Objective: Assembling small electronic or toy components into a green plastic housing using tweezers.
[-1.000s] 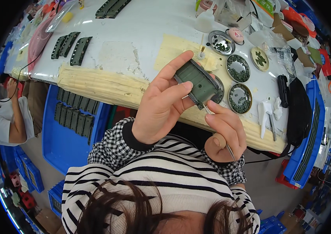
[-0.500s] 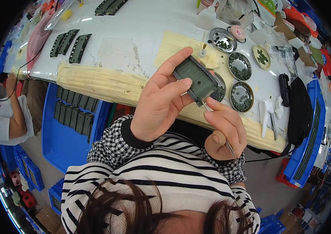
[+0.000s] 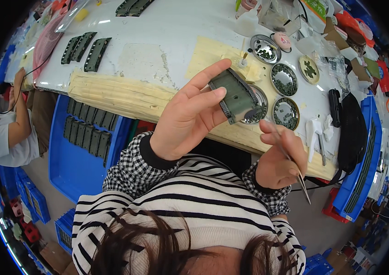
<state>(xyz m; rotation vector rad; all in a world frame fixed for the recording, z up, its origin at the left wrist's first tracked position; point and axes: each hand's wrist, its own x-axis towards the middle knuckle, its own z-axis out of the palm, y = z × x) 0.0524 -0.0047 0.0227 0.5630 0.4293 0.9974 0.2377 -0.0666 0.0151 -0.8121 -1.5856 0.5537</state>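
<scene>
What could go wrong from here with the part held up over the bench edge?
The left hand holds the dark green part by its fingertips only, above the table edge; a slip could drop it to the floor. The right hand brings thin tweezers to the part's corner, so a jolt might scratch it or flick a small piece away. The small round metal dishes close below could be knocked.
</scene>
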